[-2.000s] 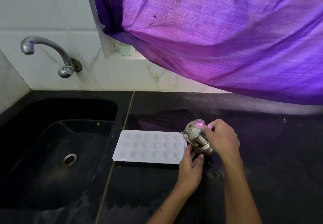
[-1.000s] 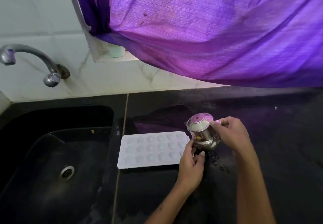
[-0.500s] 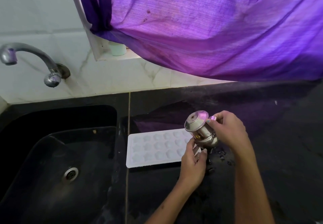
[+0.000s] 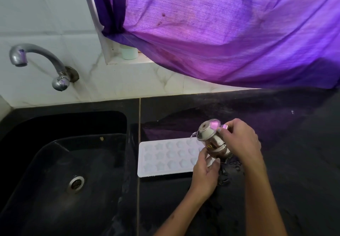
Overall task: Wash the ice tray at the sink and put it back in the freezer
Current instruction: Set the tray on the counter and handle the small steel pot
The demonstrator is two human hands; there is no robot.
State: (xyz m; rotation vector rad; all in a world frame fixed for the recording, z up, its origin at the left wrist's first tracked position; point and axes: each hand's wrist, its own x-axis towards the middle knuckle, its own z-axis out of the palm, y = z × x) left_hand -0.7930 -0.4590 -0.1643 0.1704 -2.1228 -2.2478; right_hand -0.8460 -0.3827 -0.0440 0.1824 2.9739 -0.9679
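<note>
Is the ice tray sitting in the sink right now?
No, the white ice tray lies flat on the dark counter to the right of the sink.

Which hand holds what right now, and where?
Right hand grips the small steel pot near its rim; left hand pinches the white ice tray's right end.
</note>
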